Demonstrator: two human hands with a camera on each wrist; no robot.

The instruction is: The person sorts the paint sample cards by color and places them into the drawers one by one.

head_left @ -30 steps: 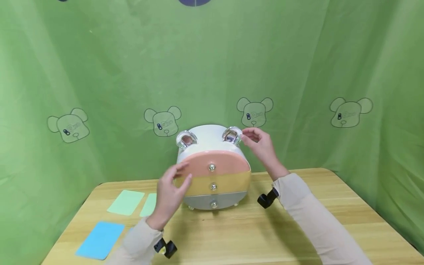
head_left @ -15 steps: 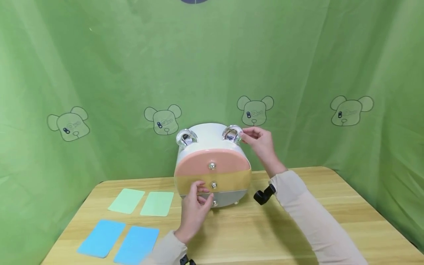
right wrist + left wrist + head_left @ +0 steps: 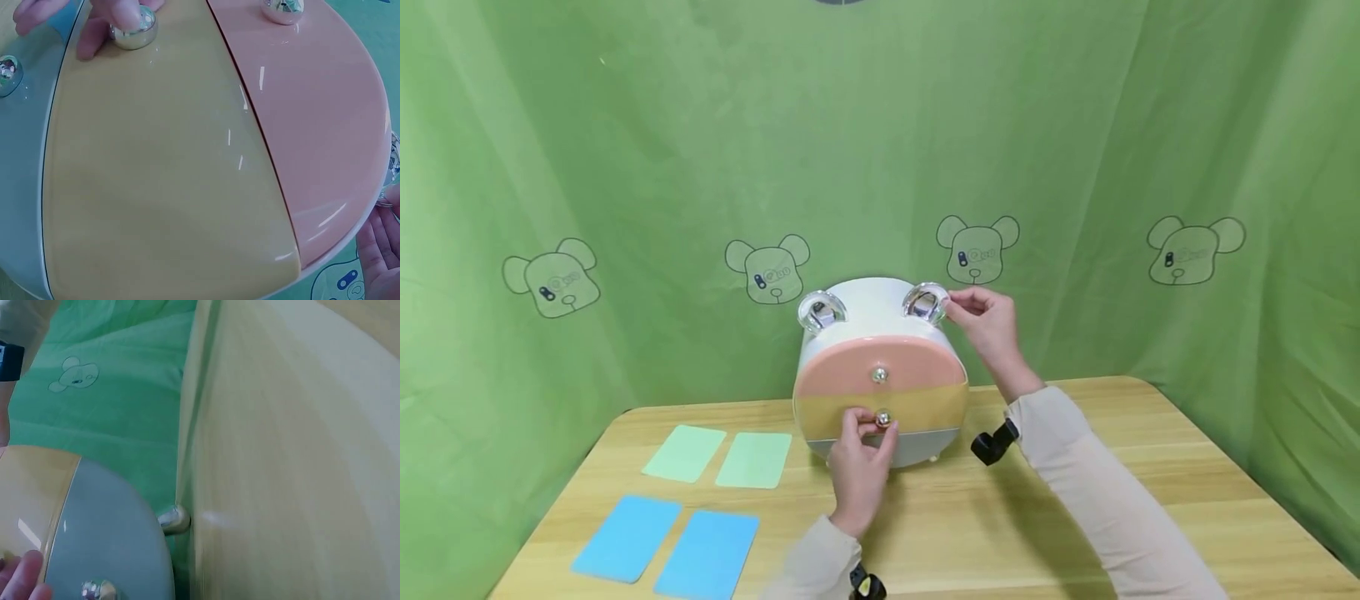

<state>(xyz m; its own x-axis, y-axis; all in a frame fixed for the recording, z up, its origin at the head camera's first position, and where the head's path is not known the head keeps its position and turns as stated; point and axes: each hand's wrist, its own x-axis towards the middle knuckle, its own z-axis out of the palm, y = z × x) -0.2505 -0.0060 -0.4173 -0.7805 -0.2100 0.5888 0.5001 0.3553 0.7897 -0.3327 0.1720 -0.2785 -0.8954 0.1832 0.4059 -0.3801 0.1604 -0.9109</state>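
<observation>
Yellow drawer (image 3: 931, 408) is the mid one of 3 in the box (image 3: 874, 308), b/w pink drawer (image 3: 842, 371) above & grey drawer (image 3: 928, 444) below; all look closed, tho a tiny gap'd be hard to spot. Box stands on its feet (image 3: 934, 458) approx. mid-counter (image 3: 1187, 450), toward the back. L hand (image 3: 859, 475) is narrow, thumb & fingers pinching the yellow drawer's knob (image 3: 883, 418); R hand (image 3: 992, 329) pinches the outer edge of the R ear (image 3: 921, 304), can't tell how firmly. L ear (image 3: 822, 312) is untouched. Risks: knob is small, shiny & prob. slick, so fingertips could slip off if the pinch is shallow. W/ a stiff drawer, a hard tug could drag or tip the box, esp. b/c R hand has only an ear's edge, high & off to one side; that could also twist the box & jam the drawer, or strain the ear. A sudden release could overshoot & drop the drawer. L of the box lie 2 green cards (image 3: 754, 461) w/ 2 blue cards (image 3: 707, 554) nearer the person; L sleeve (image 3: 820, 558) might nudge a blue one if the arm swings out. Green cloth (image 3: 880, 125) hangs behind.
</observation>
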